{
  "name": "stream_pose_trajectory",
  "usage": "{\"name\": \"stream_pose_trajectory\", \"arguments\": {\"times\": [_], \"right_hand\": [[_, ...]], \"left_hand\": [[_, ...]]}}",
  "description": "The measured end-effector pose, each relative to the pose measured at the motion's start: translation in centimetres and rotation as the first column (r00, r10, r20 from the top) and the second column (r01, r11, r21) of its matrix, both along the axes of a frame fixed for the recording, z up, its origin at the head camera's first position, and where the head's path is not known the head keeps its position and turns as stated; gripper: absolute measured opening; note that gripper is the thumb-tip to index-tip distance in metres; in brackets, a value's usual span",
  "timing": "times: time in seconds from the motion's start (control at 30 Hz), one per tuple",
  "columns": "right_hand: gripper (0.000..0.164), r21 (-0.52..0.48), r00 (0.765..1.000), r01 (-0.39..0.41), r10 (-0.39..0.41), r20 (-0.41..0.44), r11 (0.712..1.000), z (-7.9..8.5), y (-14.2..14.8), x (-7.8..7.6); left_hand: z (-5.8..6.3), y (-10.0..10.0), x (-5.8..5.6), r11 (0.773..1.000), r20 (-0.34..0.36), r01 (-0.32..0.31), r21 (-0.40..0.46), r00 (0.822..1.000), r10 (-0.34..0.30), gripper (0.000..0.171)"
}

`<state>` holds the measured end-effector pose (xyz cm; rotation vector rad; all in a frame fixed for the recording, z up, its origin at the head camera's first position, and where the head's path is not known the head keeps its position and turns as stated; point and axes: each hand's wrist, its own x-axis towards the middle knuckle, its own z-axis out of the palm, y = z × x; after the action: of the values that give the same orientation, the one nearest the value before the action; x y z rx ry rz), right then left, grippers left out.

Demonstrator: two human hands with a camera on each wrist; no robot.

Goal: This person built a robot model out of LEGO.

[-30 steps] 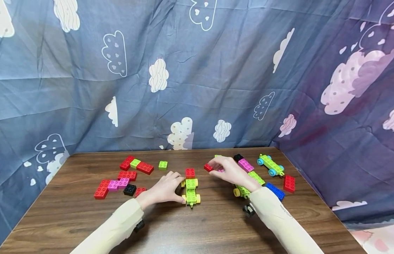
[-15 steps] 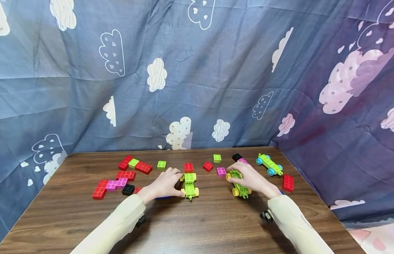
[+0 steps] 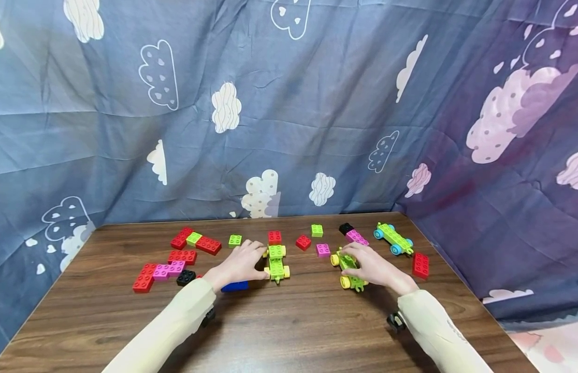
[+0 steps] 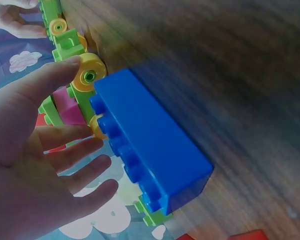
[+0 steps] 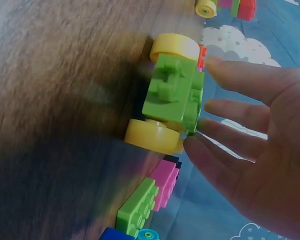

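My left hand [image 3: 240, 264] holds a green toy car base [image 3: 276, 267] with yellow wheels by its left side, thumb at the rear wheel and fingers toward the front. In the left wrist view the thumb lies on a yellow wheel [image 4: 90, 72]; a blue brick [image 4: 150, 135] stands close below the palm. A red brick [image 3: 274, 238] sits at that car's front end. Farther right, my right hand [image 3: 373, 265] grips a second green toy car base [image 3: 358, 285] with yellow wheels. Its thumb and fingertips lie around the studded top [image 5: 197, 95].
Between the cars lie loose red [image 3: 303, 242], pink [image 3: 323, 250] and green [image 3: 317, 230] bricks. More bricks, among them a black one [image 3: 186, 278], lie left. A blue-wheeled car base [image 3: 394, 239] and a red brick [image 3: 421, 265] are at right. A patterned curtain [image 3: 289, 129] hangs behind the table.
My right hand has let go of a small red brick and moved right onto the second car. My left hand has moved its car and the red brick at its front forward, uncovering the blue brick.
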<state>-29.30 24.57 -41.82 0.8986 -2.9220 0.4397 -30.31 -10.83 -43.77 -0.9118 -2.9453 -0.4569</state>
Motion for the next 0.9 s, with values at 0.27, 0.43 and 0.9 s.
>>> {"name": "stream_pose_trajectory", "arguments": {"times": [0.27,0.43,0.9], "right_hand": [[0.038,0.02,0.999,-0.032,0.032,-0.011,0.999,0.7,0.5,0.4],[0.043,0.049,0.998,-0.061,0.06,0.022,0.997,1.2,1.3,0.5],[0.044,0.063,0.99,-0.079,0.071,0.122,0.995,1.2,1.3,1.3]], "left_hand": [[0.4,-0.3,-0.6,1.0,-0.002,0.003,-0.004,1.0,-0.003,0.062],[0.5,-0.1,-0.5,1.0,-0.03,0.011,-0.007,0.999,-0.011,0.06],[0.3,0.1,-1.2,0.999,-0.083,0.003,-0.04,0.996,-0.006,0.058]]}}
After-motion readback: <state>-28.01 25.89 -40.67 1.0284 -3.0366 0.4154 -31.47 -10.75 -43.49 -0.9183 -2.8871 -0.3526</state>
